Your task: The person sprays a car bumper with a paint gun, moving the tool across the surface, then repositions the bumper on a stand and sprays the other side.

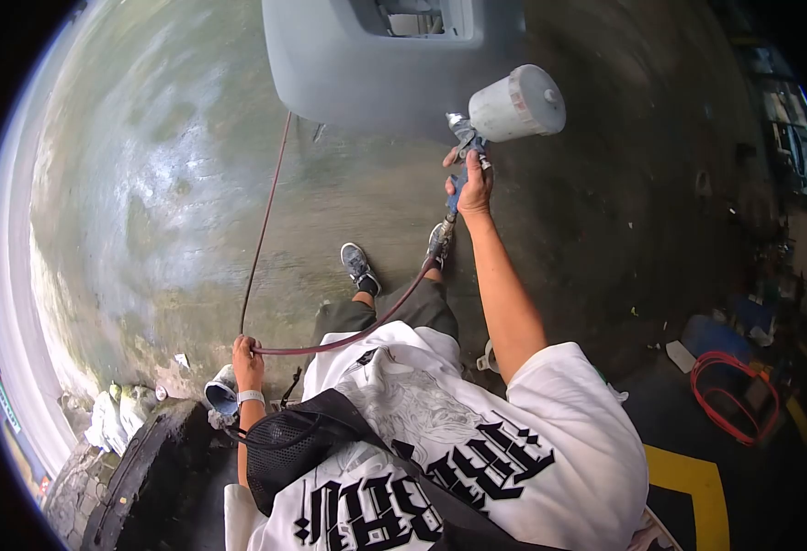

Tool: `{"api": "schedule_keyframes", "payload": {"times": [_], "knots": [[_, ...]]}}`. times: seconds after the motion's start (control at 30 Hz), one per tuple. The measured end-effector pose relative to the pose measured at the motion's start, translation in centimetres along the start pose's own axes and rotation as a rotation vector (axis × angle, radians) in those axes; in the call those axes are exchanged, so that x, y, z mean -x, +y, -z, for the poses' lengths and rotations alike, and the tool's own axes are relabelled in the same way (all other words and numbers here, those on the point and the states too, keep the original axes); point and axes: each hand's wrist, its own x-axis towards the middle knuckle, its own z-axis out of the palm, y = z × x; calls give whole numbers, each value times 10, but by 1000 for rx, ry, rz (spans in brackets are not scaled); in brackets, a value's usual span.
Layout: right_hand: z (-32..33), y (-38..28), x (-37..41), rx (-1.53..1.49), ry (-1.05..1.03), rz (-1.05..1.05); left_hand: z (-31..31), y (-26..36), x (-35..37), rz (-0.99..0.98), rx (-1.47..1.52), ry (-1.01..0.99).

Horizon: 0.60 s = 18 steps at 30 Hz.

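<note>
My right hand (474, 188) is wrapped round the blue handle of a spray gun (463, 138), which is held out in front of me. A pale grey paint cup (513, 103) sits on the gun, tilted to the right. From the handle's base a dark red air hose (366, 331) curves down to my left hand (248, 360). The fingers of that hand are closed round the hose, which runs on up toward the grey panel. This large grey panel (366, 69), looking like a car bumper, has a rectangular opening and lies just beyond the gun, apart from it.
Greenish concrete floor (174, 230) with wet-looking patches spreads around my shoes (359, 266). A paint-stained bucket (222, 390) stands near my left wrist. Coiled red hose (734, 395) lies at the right, beside a blue container (716, 338). A yellow-painted strip (697, 473) shows at lower right.
</note>
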Motion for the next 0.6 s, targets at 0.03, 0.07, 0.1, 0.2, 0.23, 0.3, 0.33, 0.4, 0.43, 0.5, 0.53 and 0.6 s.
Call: {"api": "schedule_keyframes", "payload": {"times": [0.03,0.07,0.1,0.2,0.23,0.3,0.33,0.4,0.43,0.5,0.53,0.6], "knots": [[-12,-1,1,22,-27,14,3,0,0,26,-5,-21],[-23,1,5,37,-42,23,6,-3,3,50,-10,-39],[-35,4,8,46,-68,25,4,-11,9,52,-8,-36],[-68,8,14,48,-141,15,4,-29,18,131,13,-195],[-79,11,17,50,-136,13,3,-32,23,129,13,-201],[-96,21,24,50,-178,-36,-1,-36,33,119,24,-138],[-101,26,26,57,-203,-61,-1,-38,36,80,-2,-124],[-109,33,28,88,-241,-100,2,-40,33,57,-3,-182],[-109,33,29,91,-220,-92,3,-40,31,60,-7,-221],[-105,34,31,126,-358,-111,4,-37,24,9,-12,-238],[-102,33,32,140,-357,-127,4,-35,22,-16,1,-217],[-90,38,34,165,-302,-87,2,-34,18,-41,47,-178]]}}
